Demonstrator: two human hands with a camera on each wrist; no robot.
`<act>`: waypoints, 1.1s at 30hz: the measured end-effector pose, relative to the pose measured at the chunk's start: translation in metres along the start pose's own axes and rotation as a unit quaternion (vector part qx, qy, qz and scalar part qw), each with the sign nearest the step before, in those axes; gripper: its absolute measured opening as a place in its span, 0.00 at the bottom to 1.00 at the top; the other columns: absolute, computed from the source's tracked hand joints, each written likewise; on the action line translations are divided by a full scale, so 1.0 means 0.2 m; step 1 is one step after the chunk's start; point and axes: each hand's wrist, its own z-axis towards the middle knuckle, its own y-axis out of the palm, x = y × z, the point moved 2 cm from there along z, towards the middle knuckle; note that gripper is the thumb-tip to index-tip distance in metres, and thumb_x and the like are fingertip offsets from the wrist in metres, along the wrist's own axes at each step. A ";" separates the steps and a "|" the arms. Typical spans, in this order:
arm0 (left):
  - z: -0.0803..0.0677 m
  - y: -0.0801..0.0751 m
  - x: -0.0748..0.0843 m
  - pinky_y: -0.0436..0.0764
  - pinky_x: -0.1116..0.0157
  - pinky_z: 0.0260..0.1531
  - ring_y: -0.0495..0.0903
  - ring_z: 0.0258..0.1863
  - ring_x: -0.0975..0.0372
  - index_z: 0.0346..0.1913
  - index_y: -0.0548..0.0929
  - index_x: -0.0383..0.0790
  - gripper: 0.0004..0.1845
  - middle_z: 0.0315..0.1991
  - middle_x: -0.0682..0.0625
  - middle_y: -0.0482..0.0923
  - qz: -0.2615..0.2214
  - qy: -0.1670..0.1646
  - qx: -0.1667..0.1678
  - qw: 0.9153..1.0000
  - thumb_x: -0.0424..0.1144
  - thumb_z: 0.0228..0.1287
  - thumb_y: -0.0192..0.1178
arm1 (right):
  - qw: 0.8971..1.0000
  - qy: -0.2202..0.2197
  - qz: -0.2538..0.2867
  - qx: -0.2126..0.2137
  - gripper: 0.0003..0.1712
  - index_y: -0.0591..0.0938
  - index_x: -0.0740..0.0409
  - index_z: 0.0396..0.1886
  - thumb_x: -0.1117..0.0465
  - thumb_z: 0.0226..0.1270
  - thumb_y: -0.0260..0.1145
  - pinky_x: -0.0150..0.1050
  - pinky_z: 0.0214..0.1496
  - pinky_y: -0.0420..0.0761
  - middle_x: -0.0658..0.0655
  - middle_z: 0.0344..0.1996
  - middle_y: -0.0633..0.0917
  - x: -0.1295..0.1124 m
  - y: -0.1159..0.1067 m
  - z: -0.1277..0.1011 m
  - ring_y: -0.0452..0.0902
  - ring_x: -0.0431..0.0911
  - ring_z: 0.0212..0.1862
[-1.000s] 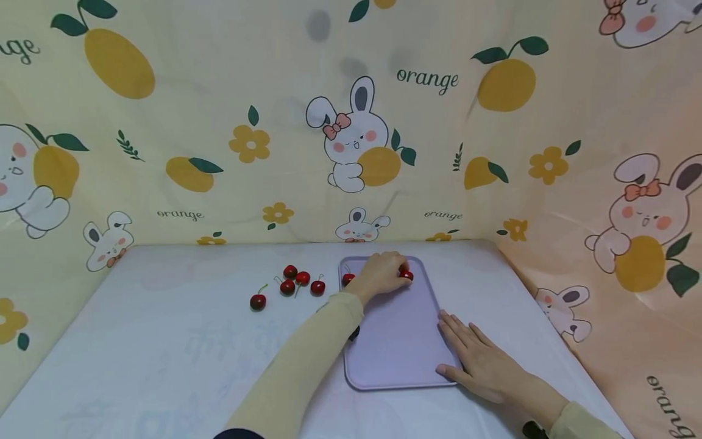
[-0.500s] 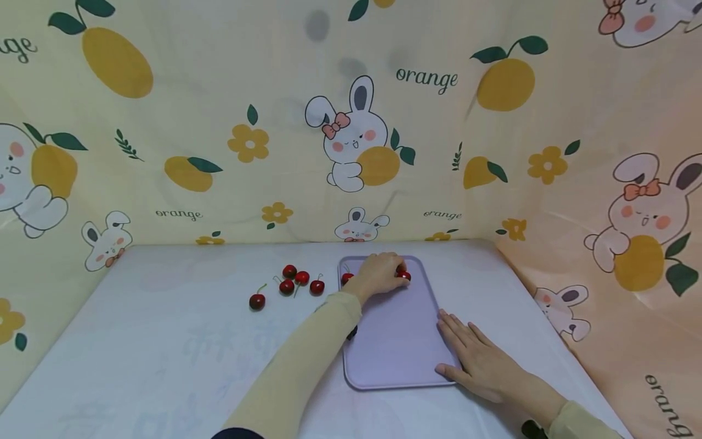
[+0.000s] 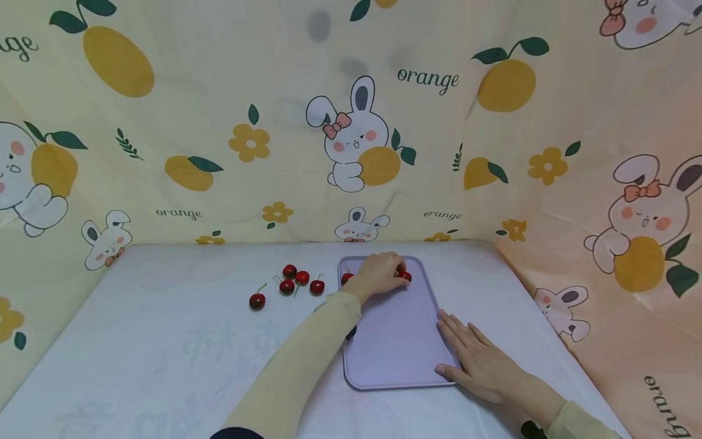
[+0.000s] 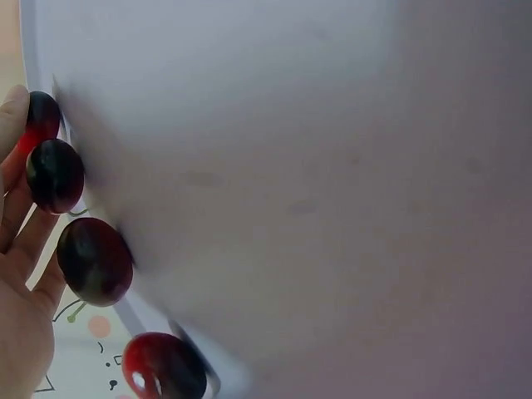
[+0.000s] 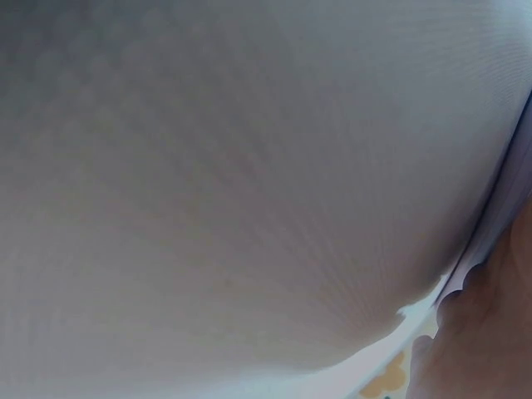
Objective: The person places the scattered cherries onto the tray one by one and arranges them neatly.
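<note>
My left hand [image 3: 378,275] reaches over the far end of a lilac tray [image 3: 397,341] and pinches a red cherry [image 3: 404,276] near its far right corner. Another cherry [image 3: 347,278] with an upright stem sits at the tray's far left corner, partly behind the wrist. In the left wrist view, thumb and fingers are at the last dark red cherry [image 4: 41,120] of a row along the tray's edge. The head view hides the middle of this row behind the hand. Flat beside the tray's right edge, my right hand [image 3: 482,363] touches the rim with straight fingers.
Several cherries [image 3: 287,286] with stems lie left of the tray on the white tabletop [image 3: 164,341]. A patterned cloth [image 3: 274,122] with rabbits and oranges hangs behind the table and along its right side.
The left hand and the cherry at its fingertips have hardly shifted. The right hand stays at the tray's edge, and the loose cherries lie as before.
</note>
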 end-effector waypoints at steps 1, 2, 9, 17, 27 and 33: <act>0.00 0.00 0.00 0.77 0.59 0.57 0.77 0.42 0.65 0.56 0.86 0.50 0.21 0.46 0.58 0.82 -0.001 0.000 0.000 1.000 0.57 0.68 0.68 | 1.000 0.000 -0.001 -0.001 0.52 0.59 0.62 0.82 0.30 0.75 0.55 0.51 0.83 0.49 0.59 0.83 0.55 0.00 0.00 0.00 0.53 0.57 0.82; -0.01 -0.01 0.00 0.77 0.58 0.58 0.77 0.42 0.65 0.56 0.86 0.50 0.21 0.46 0.58 0.82 -0.002 0.000 0.001 1.000 0.57 0.68 0.68 | 1.000 0.000 -0.002 0.000 0.52 0.59 0.62 0.82 0.30 0.75 0.55 0.51 0.83 0.49 0.59 0.83 0.55 0.00 0.00 0.00 0.53 0.57 0.82; -0.01 -0.05 0.00 0.76 0.58 0.59 0.81 0.50 0.64 0.57 0.85 0.49 0.20 0.53 0.58 0.84 -0.009 0.018 0.015 1.000 0.55 0.70 0.68 | 1.000 -0.010 -0.007 0.009 0.51 0.60 0.63 0.82 0.31 0.76 0.55 0.41 0.83 0.38 0.60 0.83 0.56 0.01 0.00 0.00 0.54 0.57 0.81; -0.03 -0.17 0.04 0.79 0.66 0.53 0.82 0.50 0.65 0.55 0.86 0.48 0.15 0.51 0.56 0.84 -0.016 0.065 0.050 0.997 0.51 0.75 0.62 | 1.000 -0.003 0.002 0.001 0.51 0.59 0.62 0.82 0.30 0.76 0.55 0.50 0.83 0.47 0.59 0.83 0.55 0.00 0.00 0.00 0.53 0.58 0.81; -0.21 -0.40 0.06 0.78 0.65 0.58 0.82 0.54 0.63 0.59 0.84 0.46 0.17 0.53 0.56 0.84 -0.050 0.110 0.054 0.991 0.50 0.78 0.59 | 1.000 0.004 0.000 -0.005 0.51 0.60 0.61 0.82 0.30 0.75 0.55 0.55 0.81 0.54 0.59 0.83 0.55 -0.01 -0.01 0.00 0.53 0.57 0.82; -0.33 -0.48 -0.01 0.78 0.63 0.59 0.82 0.54 0.61 0.60 0.84 0.44 0.17 0.53 0.54 0.84 -0.062 0.135 0.063 0.987 0.48 0.79 0.59 | 1.000 -0.004 0.002 0.010 0.51 0.60 0.62 0.82 0.31 0.75 0.56 0.42 0.83 0.39 0.59 0.83 0.57 -0.01 -0.01 -0.01 0.54 0.58 0.81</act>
